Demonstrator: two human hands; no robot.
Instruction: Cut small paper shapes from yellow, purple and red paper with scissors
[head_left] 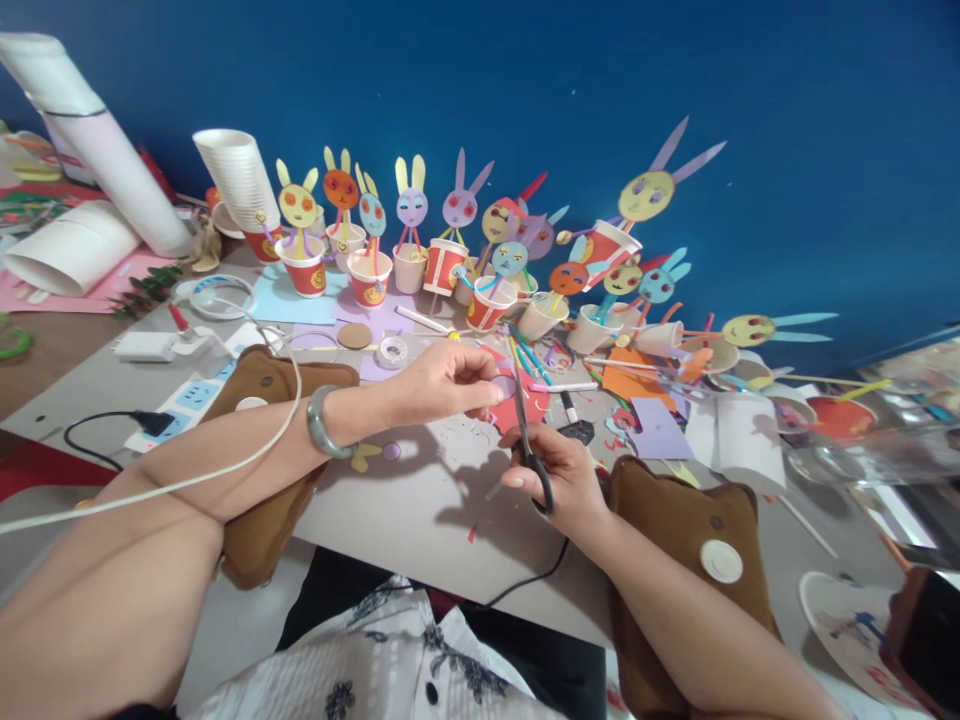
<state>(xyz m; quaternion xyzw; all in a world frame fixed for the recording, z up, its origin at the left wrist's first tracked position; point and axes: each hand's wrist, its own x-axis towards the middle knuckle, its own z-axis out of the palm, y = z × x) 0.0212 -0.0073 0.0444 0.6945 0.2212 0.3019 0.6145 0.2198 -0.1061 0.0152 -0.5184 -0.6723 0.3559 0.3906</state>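
My left hand point(446, 382), with a bangle point(322, 422) on its wrist, is closed in a pinch on a small purple paper piece point(506, 386). In my right hand point(564, 475) is a pair of scissors point(537, 470), dark-handled, the blades pointing up and away. The blades are just beside the paper; whether they touch it I cannot tell. Beneath both hands lie paper snippets point(461, 437) and a tiny red scrap point(472, 534). Left of them are small yellow and purple cut-outs point(373, 456). Red paper point(529, 405) lies behind the scissors.
Paper cups with rabbit-faced figures point(301, 265) line the blue wall. Brown cushions point(686, 540) lie under my forearms. A white cable point(225, 466) crosses my left arm near a power strip point(180, 405). Markers point(532, 358) and purple paper point(660, 428) lie behind my right hand.
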